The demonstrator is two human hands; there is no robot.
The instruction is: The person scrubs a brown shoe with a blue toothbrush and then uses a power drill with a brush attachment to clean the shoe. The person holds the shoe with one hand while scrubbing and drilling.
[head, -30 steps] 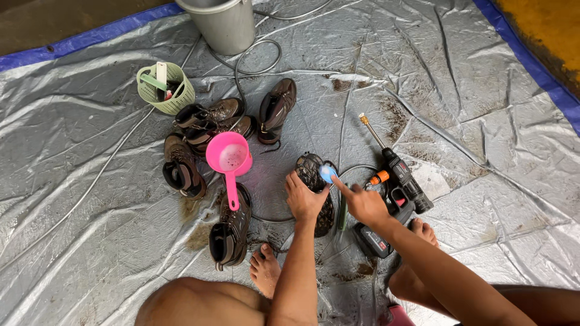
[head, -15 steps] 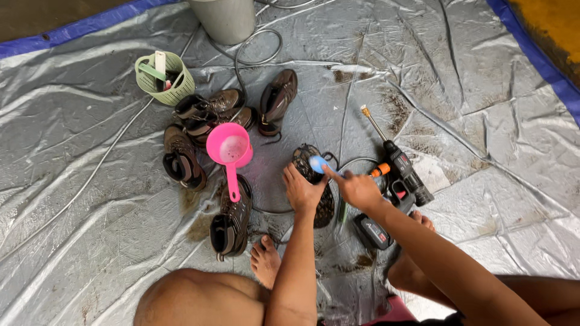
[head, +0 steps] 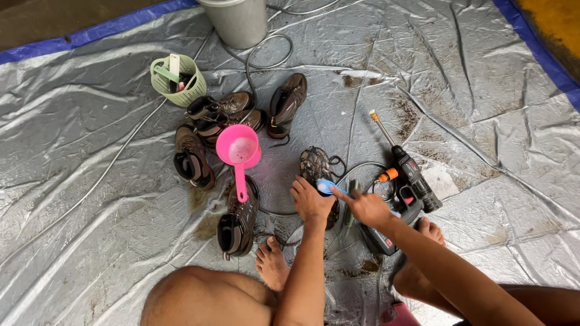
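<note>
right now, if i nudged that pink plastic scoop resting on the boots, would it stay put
Probably not. The pink plastic scoop with a long handle looks thin and light, so it should shift easily. It rests unevenly across the muddy brown boots, so a nudge could tip it off onto the wet silver tarp.

Setting: improvised outdoor wash spot on the ground, likely a home yard or driveway. Evidence: a wrinkled silver tarp (head: 109, 241) with blue edging covers the ground, smeared with mud patches. Landmark: pink plastic dipper (head: 238, 150) near the middle. Around the dipper lie several muddy brown boots (head: 193, 158). Beyond the dipper, a grey bucket (head: 237, 21) with a hose (head: 266, 60) looping from it. Up-left of the dipper, a green basket (head: 175, 81) of brushes. Right of the dipper, a handheld pressure-washer gun (head: 411, 175). The person squats barefoot.
</note>
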